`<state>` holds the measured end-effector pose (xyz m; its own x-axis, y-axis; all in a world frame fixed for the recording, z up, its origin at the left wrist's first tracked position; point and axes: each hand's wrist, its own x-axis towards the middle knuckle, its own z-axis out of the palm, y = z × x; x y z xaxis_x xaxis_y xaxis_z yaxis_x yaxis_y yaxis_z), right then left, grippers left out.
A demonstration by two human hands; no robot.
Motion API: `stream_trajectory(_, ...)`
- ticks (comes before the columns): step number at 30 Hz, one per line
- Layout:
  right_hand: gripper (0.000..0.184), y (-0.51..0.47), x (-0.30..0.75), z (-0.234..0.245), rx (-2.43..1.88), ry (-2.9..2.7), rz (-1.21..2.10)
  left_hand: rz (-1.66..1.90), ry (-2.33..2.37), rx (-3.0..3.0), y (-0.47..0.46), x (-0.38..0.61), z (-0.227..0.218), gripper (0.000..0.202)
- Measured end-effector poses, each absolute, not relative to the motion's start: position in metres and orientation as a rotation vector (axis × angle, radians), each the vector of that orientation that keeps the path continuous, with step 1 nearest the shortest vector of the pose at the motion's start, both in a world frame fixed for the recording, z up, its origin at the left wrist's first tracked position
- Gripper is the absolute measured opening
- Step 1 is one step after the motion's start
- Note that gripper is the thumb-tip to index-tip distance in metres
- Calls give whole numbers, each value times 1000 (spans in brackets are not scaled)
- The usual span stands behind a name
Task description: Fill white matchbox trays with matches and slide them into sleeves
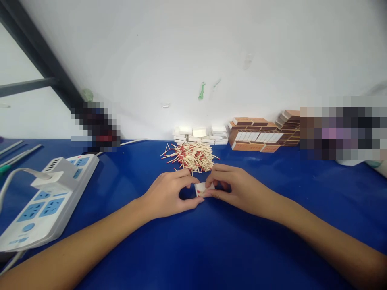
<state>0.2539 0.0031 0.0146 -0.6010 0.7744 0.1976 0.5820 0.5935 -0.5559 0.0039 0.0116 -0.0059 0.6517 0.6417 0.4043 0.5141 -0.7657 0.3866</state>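
Note:
A small white matchbox tray (198,187) lies on the blue table with a few red-tipped matches (200,192) inside. My left hand (171,192) grips its left end between thumb and fingers. Over the right part of the tray, my right hand (234,187) has its thumb and fingers closed on matches, and its fingers partly hide the inside. Just behind both hands spreads a heap of loose matches (193,156), with red heads pointing various ways.
White matchbox trays (199,135) are stacked against the wall behind the heap. To their right stand piled brown matchboxes (254,135). A white power strip (54,201) with a plugged-in charger (56,175) lies at the left. Blurred patches cover things at both sides.

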Motion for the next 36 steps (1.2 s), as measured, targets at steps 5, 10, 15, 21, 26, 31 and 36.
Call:
stream_trajectory(5, 11, 0, 248, 13, -1055, -2398, 640, 773, 884, 2661, 8, 5, -3, 26)
stream_trajectory(10, 17, -2, 248, 15, -1092, -2434, 631, 767, 898, 2666, 8, 6, -2, 25)
stream_trajectory(15, 20, 3, 249, 18, -1101, -2368, 676, 729, 903, 2655, 9, 5, -2, 27)
stream_trajectory(21, 16, 39, 241, 46, -1264, -2206, 239, 674, 923, 2643, 6, 4, 2, 27)
stream_trajectory(26, 18, 91, 231, 76, -1376, -2430, -29, 655, 929, 2659, 5, 3, 3, 27)
stream_trajectory(31, 15, 110, 223, 75, -1499, -2603, 32, 615, 926, 2691, 7, 1, 1, 30)
stream_trajectory(36, 10, 105, 221, 69, -1443, -2657, -12, 616, 911, 2694, 7, 0, 1, 29)
